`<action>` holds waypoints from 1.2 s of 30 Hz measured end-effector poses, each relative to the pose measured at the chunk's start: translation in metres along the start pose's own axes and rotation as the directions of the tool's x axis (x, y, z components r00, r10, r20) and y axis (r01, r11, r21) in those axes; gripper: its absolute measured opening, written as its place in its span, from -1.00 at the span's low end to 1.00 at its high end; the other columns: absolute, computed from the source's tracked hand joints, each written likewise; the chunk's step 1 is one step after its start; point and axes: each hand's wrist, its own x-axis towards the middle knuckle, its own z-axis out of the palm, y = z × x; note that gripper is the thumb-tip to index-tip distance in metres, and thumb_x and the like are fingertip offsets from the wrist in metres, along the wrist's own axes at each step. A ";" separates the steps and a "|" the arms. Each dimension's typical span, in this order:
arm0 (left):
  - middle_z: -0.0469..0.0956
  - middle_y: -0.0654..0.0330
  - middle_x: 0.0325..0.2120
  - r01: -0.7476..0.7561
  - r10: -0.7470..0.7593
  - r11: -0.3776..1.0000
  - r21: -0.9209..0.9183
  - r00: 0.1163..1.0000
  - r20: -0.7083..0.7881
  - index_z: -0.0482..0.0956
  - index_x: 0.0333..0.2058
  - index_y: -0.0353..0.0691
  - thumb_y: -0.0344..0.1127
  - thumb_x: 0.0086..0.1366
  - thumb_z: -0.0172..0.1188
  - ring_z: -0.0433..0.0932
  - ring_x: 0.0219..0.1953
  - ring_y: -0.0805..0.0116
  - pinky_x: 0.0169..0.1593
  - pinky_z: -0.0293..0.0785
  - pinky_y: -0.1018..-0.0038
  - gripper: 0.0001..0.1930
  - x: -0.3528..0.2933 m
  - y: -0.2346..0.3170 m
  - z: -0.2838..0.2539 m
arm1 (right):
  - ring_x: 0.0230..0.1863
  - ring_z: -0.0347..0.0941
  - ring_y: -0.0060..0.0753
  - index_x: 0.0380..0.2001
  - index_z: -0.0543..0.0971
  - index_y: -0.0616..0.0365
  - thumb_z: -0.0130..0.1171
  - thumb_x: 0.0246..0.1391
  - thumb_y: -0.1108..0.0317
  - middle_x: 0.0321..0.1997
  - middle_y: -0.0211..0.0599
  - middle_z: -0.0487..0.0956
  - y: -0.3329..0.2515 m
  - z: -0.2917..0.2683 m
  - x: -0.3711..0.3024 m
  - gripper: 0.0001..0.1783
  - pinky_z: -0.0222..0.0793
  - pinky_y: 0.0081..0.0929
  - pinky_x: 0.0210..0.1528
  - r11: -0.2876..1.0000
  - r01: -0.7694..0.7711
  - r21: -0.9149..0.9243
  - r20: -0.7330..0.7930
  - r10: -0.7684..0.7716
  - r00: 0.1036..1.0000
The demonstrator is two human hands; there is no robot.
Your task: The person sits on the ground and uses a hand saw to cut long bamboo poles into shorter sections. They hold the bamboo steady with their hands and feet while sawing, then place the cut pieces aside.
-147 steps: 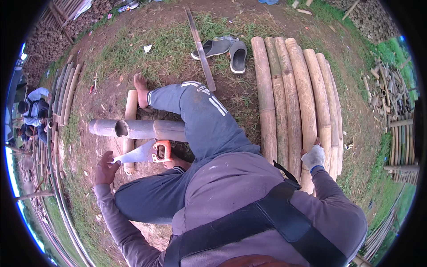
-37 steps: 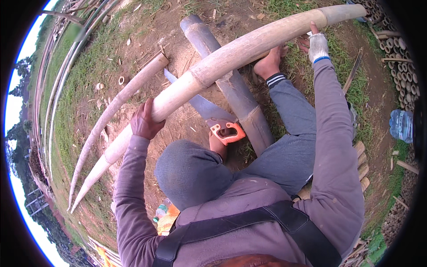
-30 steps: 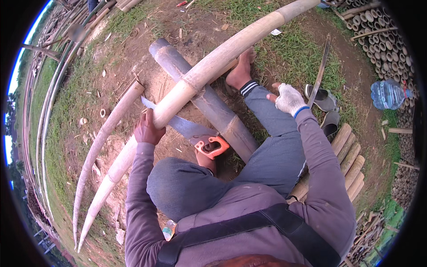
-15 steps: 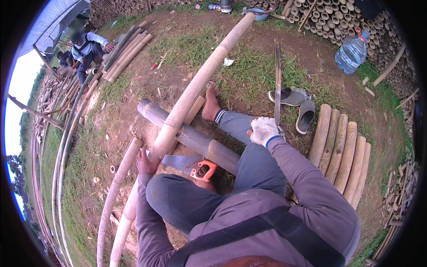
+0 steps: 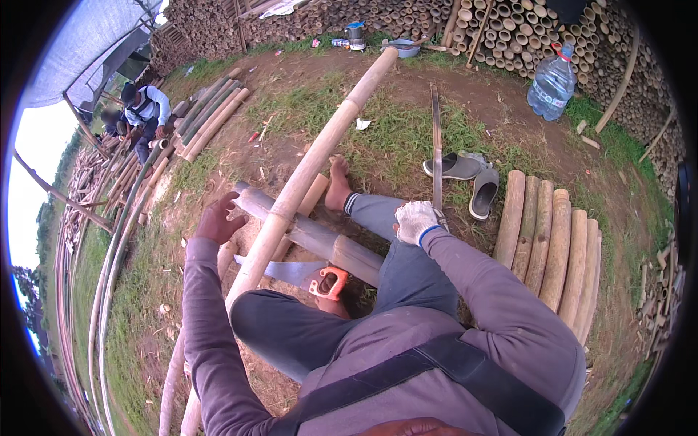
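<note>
My bare left hand [image 5: 218, 220] is raised at the left, fingers apart and curved, holding nothing. Below it, my forearm partly covers a shorter bamboo pole. A long pale bamboo pole [image 5: 320, 149] runs from beside my left knee toward the far side, lying across a thick dark bamboo piece [image 5: 336, 249]. My gloved right hand [image 5: 416, 221] is closed at the near end of a long, narrow machete [image 5: 437, 145], whose blade points away from me. The handle is mostly hidden. A handsaw with an orange handle [image 5: 329, 282] rests near my folded leg, its blade under the pole.
Grey shoes [image 5: 483, 193] lie beyond my right hand, with a row of cut bamboo lengths [image 5: 534, 232] at the right. A large water bottle [image 5: 552, 83] stands near stacked bamboo [image 5: 516, 29]. Another person [image 5: 149, 109] sits among poles at the far left.
My left hand has let go of the long pole and moved up and left, opening. My right hand stays closed on the machete. The whole view has shifted slightly.
</note>
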 end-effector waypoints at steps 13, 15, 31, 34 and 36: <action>0.70 -0.08 0.09 0.138 -0.136 0.990 0.015 0.940 0.314 0.49 0.36 -0.09 0.06 0.22 0.48 0.68 0.13 -0.10 0.23 0.57 0.13 -0.22 -0.033 -0.006 0.051 | 0.21 0.54 -0.09 -0.07 0.71 -0.01 0.31 0.10 -0.02 0.07 -0.22 0.67 -0.033 0.022 -0.022 -0.57 0.37 0.06 0.27 0.970 0.224 -0.098 -0.118 -0.235 0.965; 0.69 -0.09 0.11 0.183 -0.163 0.980 -0.078 0.962 0.219 0.47 0.37 -0.10 0.06 0.26 0.46 0.68 0.14 -0.10 0.25 0.57 0.12 -0.23 -0.050 0.003 0.035 | 0.19 0.54 -0.09 -0.07 0.70 -0.02 0.32 0.10 0.00 0.04 -0.21 0.66 -0.058 0.038 -0.027 -0.59 0.37 0.03 0.25 0.912 0.408 -0.043 -0.107 -0.411 0.905; 0.74 -0.02 -0.03 0.378 -0.366 0.925 -0.036 0.914 0.174 0.50 0.36 -0.04 0.05 0.22 0.50 0.72 0.04 0.01 0.18 0.60 0.17 -0.23 -0.133 -0.056 0.039 | 0.09 0.69 -0.14 -0.03 0.76 -0.02 0.40 0.04 0.09 0.02 -0.20 0.77 -0.215 0.104 -0.012 -0.57 0.46 0.04 0.12 0.559 0.826 -0.070 0.323 -0.771 0.549; 0.73 -0.03 0.01 0.442 -0.414 0.892 -0.097 0.883 0.220 0.50 0.35 -0.06 0.06 0.22 0.50 0.72 0.08 0.05 0.18 0.60 0.19 -0.23 -0.131 -0.060 0.034 | 0.02 0.71 -0.16 -0.09 0.76 -0.08 0.40 -0.03 0.04 -0.07 -0.24 0.78 -0.187 0.048 -0.030 -0.58 0.45 0.02 0.05 0.588 0.808 -0.039 0.313 -0.761 0.569; 0.73 -0.01 0.02 0.483 -0.443 0.863 -0.150 0.865 0.236 0.52 0.33 -0.04 0.03 0.24 0.50 0.71 0.09 0.10 0.17 0.61 0.19 -0.27 -0.126 -0.085 0.041 | -0.20 0.70 -0.07 -0.29 0.73 -0.05 0.43 -0.13 0.11 -0.34 -0.21 0.72 -0.153 0.021 -0.041 -0.70 0.47 0.09 -0.06 0.686 0.712 0.149 0.064 -0.725 0.685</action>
